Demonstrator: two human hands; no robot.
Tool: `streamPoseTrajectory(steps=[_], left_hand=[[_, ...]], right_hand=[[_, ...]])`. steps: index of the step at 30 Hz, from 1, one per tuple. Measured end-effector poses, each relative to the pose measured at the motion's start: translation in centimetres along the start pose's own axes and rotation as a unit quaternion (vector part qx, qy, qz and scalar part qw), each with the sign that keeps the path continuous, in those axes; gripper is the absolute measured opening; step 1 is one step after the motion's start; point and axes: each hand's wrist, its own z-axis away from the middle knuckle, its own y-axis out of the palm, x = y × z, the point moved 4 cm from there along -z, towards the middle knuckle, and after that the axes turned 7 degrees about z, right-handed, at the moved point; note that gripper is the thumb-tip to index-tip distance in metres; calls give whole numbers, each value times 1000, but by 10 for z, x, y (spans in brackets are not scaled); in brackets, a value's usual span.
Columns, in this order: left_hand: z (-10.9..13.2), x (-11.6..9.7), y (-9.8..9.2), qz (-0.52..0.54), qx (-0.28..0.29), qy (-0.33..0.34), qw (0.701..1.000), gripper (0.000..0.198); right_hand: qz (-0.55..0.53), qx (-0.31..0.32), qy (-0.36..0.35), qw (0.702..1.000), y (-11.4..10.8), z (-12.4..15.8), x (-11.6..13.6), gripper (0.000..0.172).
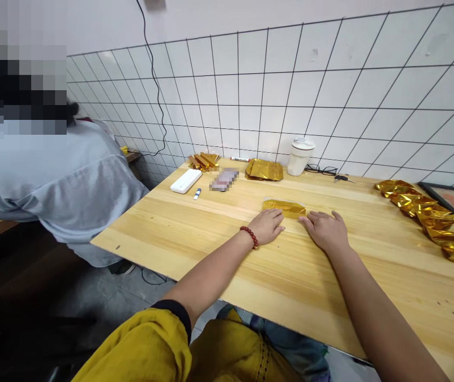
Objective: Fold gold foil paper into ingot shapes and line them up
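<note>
Currently flattening gold foil sheet [284,207]; left hand [267,226] and right hand [326,230] spread flat at its near edge, pinching nothing; next likely a firm, even crease.

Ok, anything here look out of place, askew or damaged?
Nothing looks damaged or spilled. The left hand and right hand rest flat at the gold foil piece, which lies square to the table edge. The only untidy bit: the gold foil pieces at the right trail unevenly, crumpled.

Both arms outstretched; left hand [267,226], right hand [325,230] palms down, fingers flat.
</note>
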Motion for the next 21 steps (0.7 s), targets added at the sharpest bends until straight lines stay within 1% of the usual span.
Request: streamPoseTrajectory(steps=[3,4,6,7,9,11,13,15,17,21], left_hand=[[0,0,0,-3,0,0,1000,43],[0,0,0,-4,-1,1,1000,43],[0,1,1,-6,-4,2,1000,42],[0,1,2,-5,-6,3,1000,42],[0,2,3,0,-7,4,1000,43],[0,2,3,9,-10,4,1000,44],[0,3,3,20,-17,4,1000,45],[0,3,3,29,-25,4,999,46],[0,4,4,33,-24,0,999,46],[-1,4,5,19,-14,-6,1000,45]], right_hand=[[10,19,41,999,3,0,-6,49],[8,16,49,999,3,0,-6,50],[0,-16,42,999,3,-1,-4,49],[-7,-37,24,999,3,-2,-1,50],[-27,-62,-49,997,5,-2,10,53],[-53,-50,-145,987,10,-1,24,56],[-79,-20,-214,973,16,0,36,60],[-98,8,-234,967,21,1,42,66],[-106,27,-225,968,23,1,43,72],[-99,40,-210,972,22,0,42,72]])
